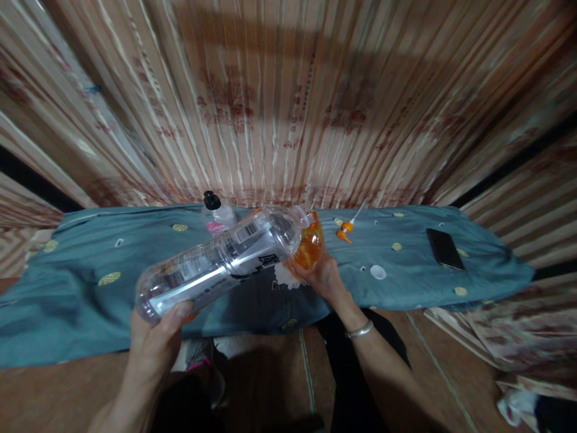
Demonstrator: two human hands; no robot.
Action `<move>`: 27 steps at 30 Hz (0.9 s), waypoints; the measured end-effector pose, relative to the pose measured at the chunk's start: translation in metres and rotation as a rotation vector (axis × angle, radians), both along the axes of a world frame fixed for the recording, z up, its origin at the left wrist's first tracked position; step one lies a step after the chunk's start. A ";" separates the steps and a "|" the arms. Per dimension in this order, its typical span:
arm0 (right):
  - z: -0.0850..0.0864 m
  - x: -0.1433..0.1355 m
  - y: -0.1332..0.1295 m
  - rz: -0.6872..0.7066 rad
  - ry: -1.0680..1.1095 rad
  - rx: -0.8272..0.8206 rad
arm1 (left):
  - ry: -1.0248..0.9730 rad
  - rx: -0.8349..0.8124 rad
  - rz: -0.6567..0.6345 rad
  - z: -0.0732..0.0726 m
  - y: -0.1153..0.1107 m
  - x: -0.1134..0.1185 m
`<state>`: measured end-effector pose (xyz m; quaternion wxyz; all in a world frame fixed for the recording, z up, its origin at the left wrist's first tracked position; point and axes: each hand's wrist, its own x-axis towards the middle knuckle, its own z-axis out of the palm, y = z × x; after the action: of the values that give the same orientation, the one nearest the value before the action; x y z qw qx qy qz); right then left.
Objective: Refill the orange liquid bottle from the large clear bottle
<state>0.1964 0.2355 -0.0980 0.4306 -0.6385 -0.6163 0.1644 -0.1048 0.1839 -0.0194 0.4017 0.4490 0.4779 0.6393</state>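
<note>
My left hand (160, 337) is closed round the base of a large clear plastic bottle (225, 258) with a silver label. The bottle lies tilted, its neck pointing right and slightly up. At its mouth is a small orange see-through bottle (311, 245), which my right hand (320, 273) grips from below. The two openings appear to meet; whether liquid passes between them I cannot tell. Right of them on the cloth lies an orange pump top (347, 227) with a pale tube. A round white disc (378, 272) lies nearer to me.
Behind the large bottle stands a clear bottle with a black cap (211, 201). A dark phone (444, 248) lies at the right on the teal patterned cloth (406, 282). Striped curtains (270, 108) hang close behind and at both sides. A white patch shows beneath the orange bottle.
</note>
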 end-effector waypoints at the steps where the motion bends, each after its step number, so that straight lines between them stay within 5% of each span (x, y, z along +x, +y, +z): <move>1: 0.000 0.000 0.000 -0.001 0.002 0.000 | -0.043 -0.015 0.000 0.002 0.000 0.001; 27: 0.001 0.000 0.000 -0.008 -0.025 0.013 | -0.024 0.019 -0.053 0.006 0.003 0.003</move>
<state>0.1962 0.2357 -0.0974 0.4277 -0.6403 -0.6200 0.1508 -0.1018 0.1869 -0.0133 0.4197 0.4575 0.4547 0.6385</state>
